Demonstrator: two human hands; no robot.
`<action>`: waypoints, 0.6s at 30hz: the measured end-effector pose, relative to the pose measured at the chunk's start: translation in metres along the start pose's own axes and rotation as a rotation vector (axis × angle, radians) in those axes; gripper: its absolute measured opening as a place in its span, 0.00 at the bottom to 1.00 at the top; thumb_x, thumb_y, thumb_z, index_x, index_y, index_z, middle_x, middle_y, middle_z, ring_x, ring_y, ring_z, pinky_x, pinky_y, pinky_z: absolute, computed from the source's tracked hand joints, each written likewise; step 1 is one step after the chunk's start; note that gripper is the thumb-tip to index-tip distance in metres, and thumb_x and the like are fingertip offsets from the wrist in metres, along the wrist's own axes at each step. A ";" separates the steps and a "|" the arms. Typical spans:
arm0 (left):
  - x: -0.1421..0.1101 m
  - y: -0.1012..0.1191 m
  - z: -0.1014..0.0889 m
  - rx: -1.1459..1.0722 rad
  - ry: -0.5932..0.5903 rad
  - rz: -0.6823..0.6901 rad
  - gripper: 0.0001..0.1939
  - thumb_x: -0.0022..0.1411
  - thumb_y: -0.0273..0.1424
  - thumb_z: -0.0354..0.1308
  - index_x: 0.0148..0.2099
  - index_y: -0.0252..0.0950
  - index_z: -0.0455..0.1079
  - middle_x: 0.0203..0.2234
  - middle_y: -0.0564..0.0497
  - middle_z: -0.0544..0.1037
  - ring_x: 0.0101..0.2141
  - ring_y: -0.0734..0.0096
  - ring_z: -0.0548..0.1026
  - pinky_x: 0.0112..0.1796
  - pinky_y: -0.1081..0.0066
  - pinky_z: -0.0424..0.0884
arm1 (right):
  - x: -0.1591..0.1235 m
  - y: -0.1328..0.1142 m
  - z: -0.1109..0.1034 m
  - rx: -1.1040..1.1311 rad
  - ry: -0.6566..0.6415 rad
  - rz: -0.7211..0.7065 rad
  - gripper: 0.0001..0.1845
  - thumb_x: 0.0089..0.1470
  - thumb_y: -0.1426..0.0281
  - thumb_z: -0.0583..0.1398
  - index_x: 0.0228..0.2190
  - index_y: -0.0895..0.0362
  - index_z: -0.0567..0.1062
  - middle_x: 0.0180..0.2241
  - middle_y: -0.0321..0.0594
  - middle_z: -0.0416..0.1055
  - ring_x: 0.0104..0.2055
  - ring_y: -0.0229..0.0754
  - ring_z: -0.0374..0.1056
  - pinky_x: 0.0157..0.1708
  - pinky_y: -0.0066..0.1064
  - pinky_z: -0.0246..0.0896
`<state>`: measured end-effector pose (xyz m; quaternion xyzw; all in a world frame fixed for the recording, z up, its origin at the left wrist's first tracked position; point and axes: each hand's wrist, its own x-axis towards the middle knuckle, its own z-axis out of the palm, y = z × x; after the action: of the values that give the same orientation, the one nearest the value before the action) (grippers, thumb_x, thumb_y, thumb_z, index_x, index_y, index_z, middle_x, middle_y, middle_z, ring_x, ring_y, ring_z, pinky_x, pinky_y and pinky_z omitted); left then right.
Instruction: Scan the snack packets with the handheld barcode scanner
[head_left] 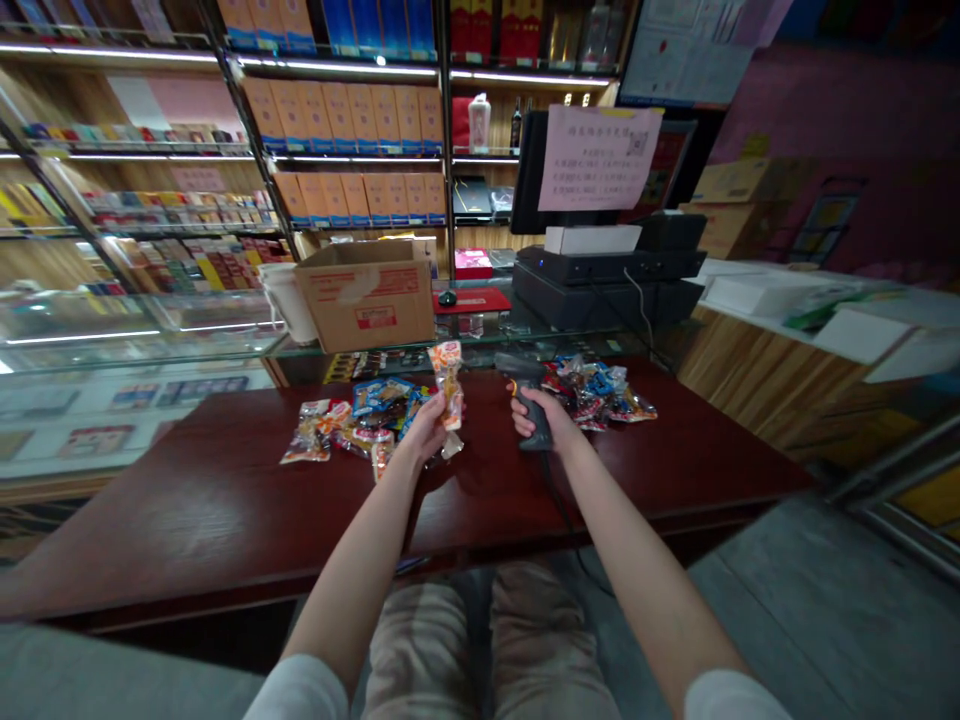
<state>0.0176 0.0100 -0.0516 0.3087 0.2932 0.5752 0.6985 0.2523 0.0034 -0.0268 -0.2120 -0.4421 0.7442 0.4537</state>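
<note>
Left hand (424, 430): fingers closed on a snack packet (448, 385), which we see held upright above the tabletop (225, 500).
Right hand (556, 424): fingers wrapped around the grip of a barcode scanner (523, 372), just beside the packet.
Left heap: loose packets (375, 400), near the left hand.
Right heap: more packets (592, 392), farther right.
Far side: cardboard box (365, 310), paper notice (600, 158).
</note>
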 end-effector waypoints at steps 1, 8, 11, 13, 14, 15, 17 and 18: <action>-0.001 0.001 -0.002 -0.020 -0.010 -0.023 0.10 0.65 0.30 0.62 0.47 0.32 0.74 0.32 0.47 0.80 0.31 0.71 0.79 0.36 0.72 0.76 | 0.005 0.003 0.001 0.013 -0.020 0.011 0.17 0.54 0.61 0.64 0.42 0.54 0.67 0.20 0.23 0.61 0.13 0.29 0.50 0.14 0.23 0.47; -0.003 0.005 -0.006 -0.091 -0.056 -0.207 0.07 0.65 0.24 0.55 0.42 0.31 0.74 0.28 0.48 0.77 0.28 0.72 0.76 0.32 0.71 0.74 | 0.016 0.030 -0.003 0.082 -0.072 0.029 0.16 0.53 0.61 0.64 0.41 0.54 0.68 0.20 0.23 0.59 0.13 0.28 0.46 0.13 0.21 0.45; -0.004 0.006 -0.003 -0.123 -0.048 -0.201 0.08 0.62 0.20 0.55 0.41 0.31 0.74 0.29 0.48 0.76 0.27 0.74 0.75 0.31 0.72 0.72 | 0.013 0.032 -0.004 0.080 -0.067 0.039 0.15 0.55 0.62 0.63 0.41 0.54 0.68 0.20 0.23 0.59 0.13 0.28 0.46 0.13 0.21 0.44; -0.006 0.008 -0.001 -0.138 -0.048 -0.206 0.09 0.60 0.18 0.55 0.40 0.31 0.73 0.31 0.48 0.76 0.27 0.75 0.74 0.30 0.72 0.71 | 0.012 0.032 -0.003 0.085 -0.058 0.047 0.15 0.55 0.62 0.63 0.41 0.54 0.67 0.20 0.23 0.59 0.13 0.28 0.46 0.13 0.21 0.45; -0.007 0.009 0.000 -0.152 -0.053 -0.222 0.10 0.59 0.18 0.54 0.40 0.31 0.73 0.31 0.48 0.76 0.27 0.75 0.74 0.30 0.72 0.71 | 0.011 0.031 -0.002 0.086 -0.056 0.051 0.15 0.55 0.62 0.63 0.41 0.54 0.67 0.20 0.23 0.59 0.13 0.29 0.47 0.13 0.21 0.45; -0.009 0.010 0.001 -0.176 -0.063 -0.241 0.11 0.60 0.18 0.53 0.42 0.30 0.73 0.30 0.48 0.75 0.26 0.76 0.73 0.30 0.73 0.71 | 0.010 0.030 -0.002 0.088 -0.055 0.051 0.15 0.55 0.61 0.63 0.41 0.54 0.68 0.20 0.23 0.59 0.13 0.29 0.47 0.13 0.21 0.45; -0.011 0.013 0.002 -0.234 -0.089 -0.284 0.11 0.63 0.22 0.52 0.45 0.30 0.73 0.27 0.50 0.71 0.24 0.77 0.70 0.28 0.74 0.69 | 0.009 0.030 -0.001 0.092 -0.055 0.045 0.16 0.54 0.61 0.63 0.41 0.55 0.68 0.20 0.23 0.59 0.13 0.29 0.47 0.13 0.22 0.45; -0.012 0.014 0.003 -0.251 -0.103 -0.303 0.11 0.66 0.27 0.52 0.46 0.29 0.73 0.26 0.51 0.69 0.22 0.77 0.68 0.27 0.75 0.67 | 0.009 0.030 -0.001 0.094 -0.056 0.040 0.16 0.54 0.61 0.64 0.41 0.55 0.68 0.20 0.23 0.59 0.13 0.29 0.47 0.13 0.22 0.44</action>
<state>0.0092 -0.0004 -0.0389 0.2006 0.2260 0.4792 0.8241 0.2339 0.0056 -0.0515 -0.1785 -0.4148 0.7787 0.4355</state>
